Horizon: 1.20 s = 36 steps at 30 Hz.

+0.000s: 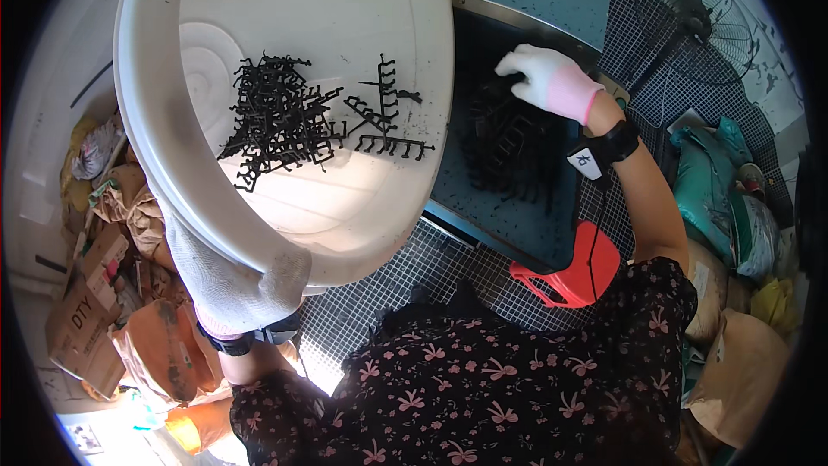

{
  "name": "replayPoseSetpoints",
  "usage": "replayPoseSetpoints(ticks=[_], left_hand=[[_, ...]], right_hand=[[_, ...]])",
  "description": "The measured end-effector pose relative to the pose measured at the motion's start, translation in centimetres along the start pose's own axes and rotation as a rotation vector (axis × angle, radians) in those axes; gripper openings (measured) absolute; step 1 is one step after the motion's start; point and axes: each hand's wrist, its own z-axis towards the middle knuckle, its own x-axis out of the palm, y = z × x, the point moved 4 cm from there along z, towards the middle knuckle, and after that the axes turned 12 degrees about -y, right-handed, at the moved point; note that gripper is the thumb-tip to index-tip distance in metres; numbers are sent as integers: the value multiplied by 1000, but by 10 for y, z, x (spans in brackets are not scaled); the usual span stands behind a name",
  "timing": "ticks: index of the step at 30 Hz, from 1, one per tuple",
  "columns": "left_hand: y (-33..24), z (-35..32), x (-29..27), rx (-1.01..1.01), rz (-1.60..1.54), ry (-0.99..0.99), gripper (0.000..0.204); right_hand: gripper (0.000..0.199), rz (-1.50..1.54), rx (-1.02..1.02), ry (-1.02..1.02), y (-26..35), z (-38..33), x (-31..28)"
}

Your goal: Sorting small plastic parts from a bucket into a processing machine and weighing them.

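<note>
My left hand (246,280), in a grey-white glove, is closed on the near-left rim of a big white plastic tub (142,78), which is tilted. Inside lies a tangled heap of black plastic sprues (278,116), comb-like strips with short prongs, and a few lie apart to its right. My right hand (548,82), gloved in white and pink, is over a dark metal hopper (453,181) to the right of the tub. Its thumb and fingers are apart, with nothing seen between them. Beneath it, dark and partly hard to make out, are more black strips (513,151).
A red plastic stool (573,272) stands by the hopper's near edge. At the far right is a black wire fan (694,22). Filled green sacks (707,181) lie on the right; cardboard (82,315) and paper bags (164,349) crowd the left. The floor (371,293) has a small grid pattern.
</note>
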Motion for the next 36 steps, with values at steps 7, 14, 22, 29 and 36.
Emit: replayPoseSetpoints(ticks=[7, 14, 22, 29, 36], left_hand=[[-24, 14, -2, -22, 1, -5, 91], [-41, 21, 5, 45, 5, -24, 91], [-20, 8, 4, -31, -22, 22, 90], [-10, 7, 5, -65, -26, 26, 90], [-9, 5, -3, -106, -120, -54, 96]], right_hand=[[47, 15, -301, -35, 109, 71, 44], [43, -143, -298, 160, 111, 66, 66], [34, -198, -91, 123, 56, -25, 38], [31, -571, -53, 371, 68, -70, 32], [25, -367, 177, 499, 36, -44, 93]])
